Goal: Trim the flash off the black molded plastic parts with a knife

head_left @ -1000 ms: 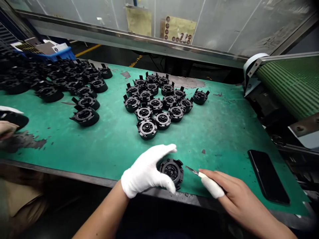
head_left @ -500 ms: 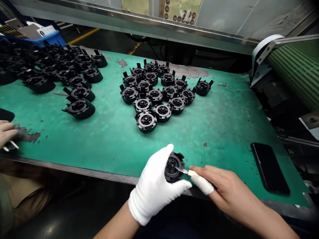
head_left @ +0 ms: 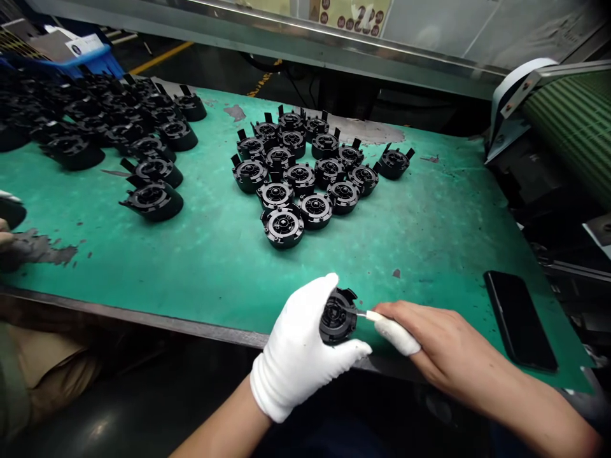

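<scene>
My left hand (head_left: 298, 353), in a white glove, curls round a round black plastic part (head_left: 338, 321) near the table's front edge. The part's ringed face is turned up towards me, with a tab at its top. My right hand (head_left: 443, 346) is bare apart from a white cover on one digit. It pinches the pale handle of a small knife (head_left: 370, 315), whose thin metal blade reaches the upper right of the part's face. The glove hides the part's left side.
Several similar black parts (head_left: 300, 175) stand grouped on the green table (head_left: 205, 254). More crowd the left (head_left: 153, 198), before a blue bin (head_left: 95, 62). A phone (head_left: 520, 321) lies at right, below a green conveyor belt (head_left: 573, 121). Another person's hand (head_left: 4, 234) shows at the left edge.
The knife's blade has moved from near the middle of the part's face up towards its right rim. My right hand has shifted slightly right and up. The other person's hand has moved left.
</scene>
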`<action>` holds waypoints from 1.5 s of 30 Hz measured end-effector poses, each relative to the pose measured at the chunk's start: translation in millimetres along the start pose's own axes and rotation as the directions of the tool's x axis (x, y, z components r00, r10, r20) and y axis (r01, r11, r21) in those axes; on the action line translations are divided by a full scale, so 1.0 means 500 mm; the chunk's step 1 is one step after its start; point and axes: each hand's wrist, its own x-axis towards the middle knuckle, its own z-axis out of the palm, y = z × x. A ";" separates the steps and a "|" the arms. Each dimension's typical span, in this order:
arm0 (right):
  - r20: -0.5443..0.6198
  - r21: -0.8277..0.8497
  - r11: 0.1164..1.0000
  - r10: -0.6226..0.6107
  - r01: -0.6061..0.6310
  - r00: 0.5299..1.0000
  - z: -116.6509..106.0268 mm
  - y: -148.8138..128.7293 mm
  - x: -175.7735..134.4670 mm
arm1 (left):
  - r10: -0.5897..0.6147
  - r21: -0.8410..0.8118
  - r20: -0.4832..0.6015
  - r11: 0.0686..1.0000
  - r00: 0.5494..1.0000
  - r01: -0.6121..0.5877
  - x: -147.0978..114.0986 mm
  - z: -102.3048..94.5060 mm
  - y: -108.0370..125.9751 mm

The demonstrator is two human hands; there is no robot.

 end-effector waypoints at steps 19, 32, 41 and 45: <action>-0.165 -0.022 0.993 0.112 -0.117 0.980 0.055 -0.009 0.011 | -0.043 -0.015 -0.033 0.999 0.999 0.043 -0.007 0.012 0.002; -0.079 -0.278 0.951 0.116 -0.134 0.990 0.026 -0.044 0.003 | -0.041 -0.037 -0.039 0.999 0.998 0.039 -0.005 0.014 -0.003; -0.103 -0.062 0.985 0.154 -0.161 0.983 0.024 -0.021 0.009 | -0.004 -0.024 -0.064 1.000 0.998 0.002 -0.010 0.020 -0.007; 0.030 0.232 0.945 0.228 -0.228 0.973 0.036 -0.034 -0.005 | -0.005 -0.031 -0.056 1.000 0.998 0.003 -0.008 0.017 -0.007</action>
